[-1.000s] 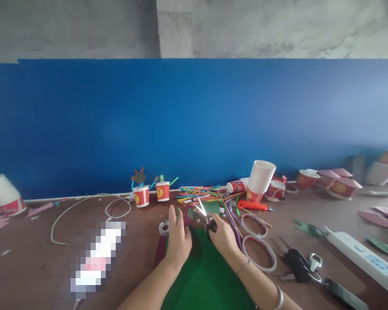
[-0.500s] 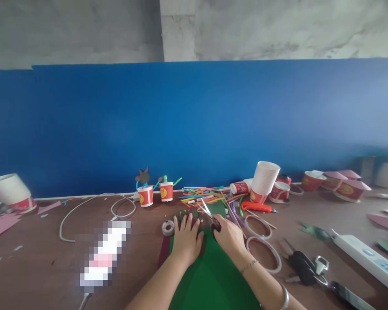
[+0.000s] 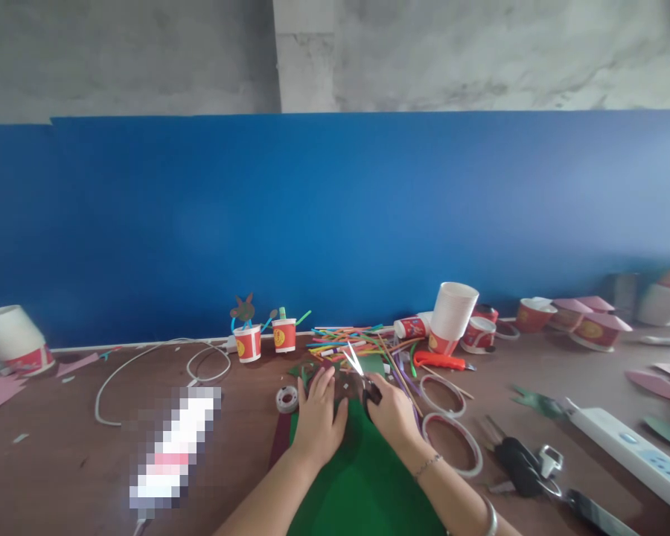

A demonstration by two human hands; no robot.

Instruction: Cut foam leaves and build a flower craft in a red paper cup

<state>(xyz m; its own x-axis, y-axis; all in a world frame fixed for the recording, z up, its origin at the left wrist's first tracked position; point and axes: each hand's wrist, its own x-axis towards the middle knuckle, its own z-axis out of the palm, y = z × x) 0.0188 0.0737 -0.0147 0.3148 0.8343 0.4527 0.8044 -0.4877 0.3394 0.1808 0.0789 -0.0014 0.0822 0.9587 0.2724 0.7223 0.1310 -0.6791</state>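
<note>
1. The single camera is worn on the head; it looks from above and behind the left hand (image 3: pixel 317 413) and the right hand (image 3: pixel 394 411), near to them
2. It faces forward and down
3. The brown table (image 3: pixel 61 480) fills the lower part of the view
4. Straight ahead, farther away, stands the blue panel (image 3: pixel 335 216), with the grey wall (image 3: pixel 145 59) above it

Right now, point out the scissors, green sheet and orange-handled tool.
Scissors (image 3: pixel 359 366), head view: blades, near where they meet.
Green sheet (image 3: pixel 365 476), head view: bare part between the forearms.
Orange-handled tool (image 3: pixel 444 361), head view: the orange handle.
</note>
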